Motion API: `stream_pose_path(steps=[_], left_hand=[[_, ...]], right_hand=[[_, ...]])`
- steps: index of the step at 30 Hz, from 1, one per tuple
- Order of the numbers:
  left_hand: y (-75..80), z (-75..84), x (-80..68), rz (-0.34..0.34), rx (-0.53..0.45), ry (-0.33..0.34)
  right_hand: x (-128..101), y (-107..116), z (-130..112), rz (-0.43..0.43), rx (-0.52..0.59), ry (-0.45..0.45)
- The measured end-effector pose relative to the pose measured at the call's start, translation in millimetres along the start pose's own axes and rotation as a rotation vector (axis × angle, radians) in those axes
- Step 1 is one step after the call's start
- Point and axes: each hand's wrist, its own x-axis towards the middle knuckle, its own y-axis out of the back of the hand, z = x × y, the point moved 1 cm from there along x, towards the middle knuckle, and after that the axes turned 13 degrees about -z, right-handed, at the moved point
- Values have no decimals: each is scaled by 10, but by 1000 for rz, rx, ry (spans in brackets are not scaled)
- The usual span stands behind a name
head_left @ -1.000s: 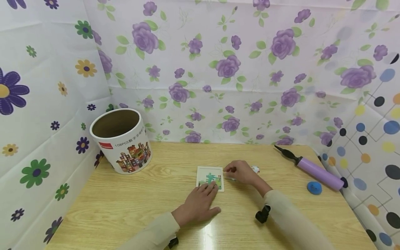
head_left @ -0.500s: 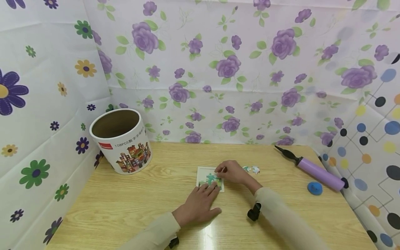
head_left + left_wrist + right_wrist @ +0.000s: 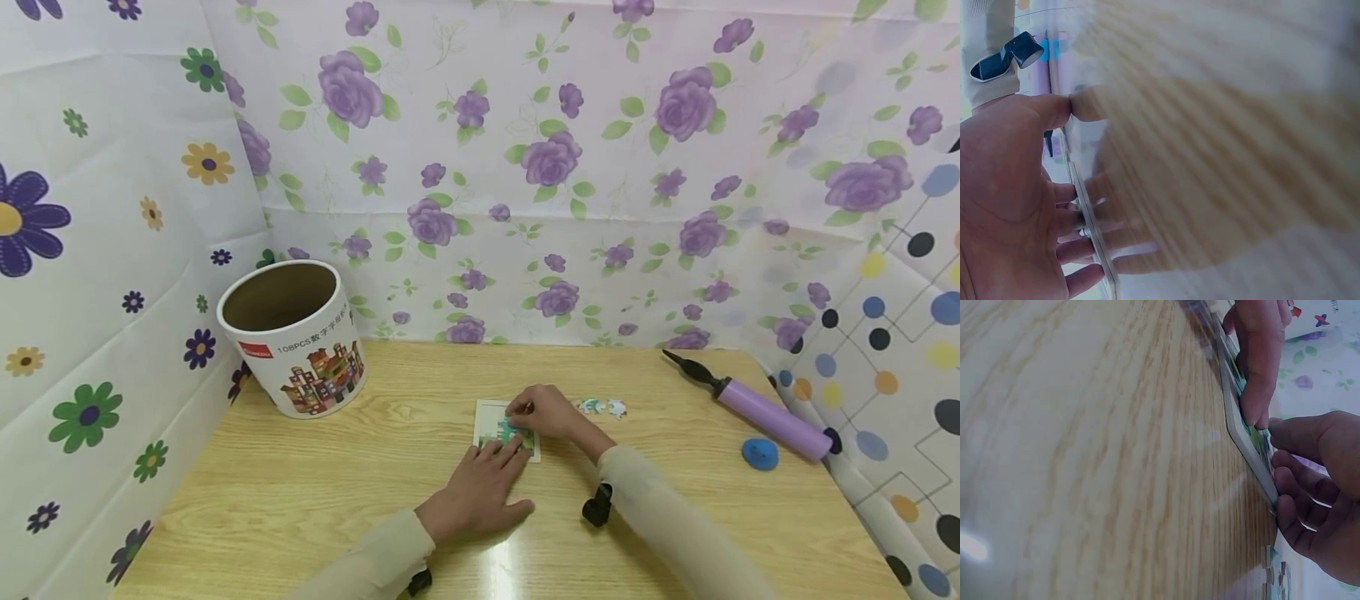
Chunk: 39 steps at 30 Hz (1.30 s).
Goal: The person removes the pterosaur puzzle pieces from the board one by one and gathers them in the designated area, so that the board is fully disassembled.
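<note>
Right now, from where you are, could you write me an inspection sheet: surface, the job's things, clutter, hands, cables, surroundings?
Surface: glossy wood-grain table.
Job's things: board with picture pieces in it, partly covered by the hands; loose pieces lie to its right.
Clutter: tub at the back left; pump and a blue object at the right.
Left hand: fingertips rest on the board's near part.
Right hand: fingers bent over the board; whether they hold a piece is unclear.
Cables: nothing seen.
Surroundings: rose sheet behind, daisy sheet at left, dotted sheet at right.
</note>
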Motion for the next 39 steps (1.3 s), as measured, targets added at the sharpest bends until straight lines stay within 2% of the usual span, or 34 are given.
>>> stream_pose_path(steps=[5,10,18,27,33,39], left_hand=[[-44,-19,31,2,-4,4],[-83,-36,53,2,-9,12],[4,-6,33,-48,-40,14],[-15,-13,42,-32,-37,18],[3,-6,39,-52,-29,22],[34,3,10,-67,-13,26]], right_hand=[[16,-28,-5,-2,-22,16],[12,-39,-12,6,2,18],[-1,-46,-7,8,52,5],[-2,-48,-30,12,73,9],[-8,-47,-19,8,89,-11],[-35,-24,-33,43,109,11]])
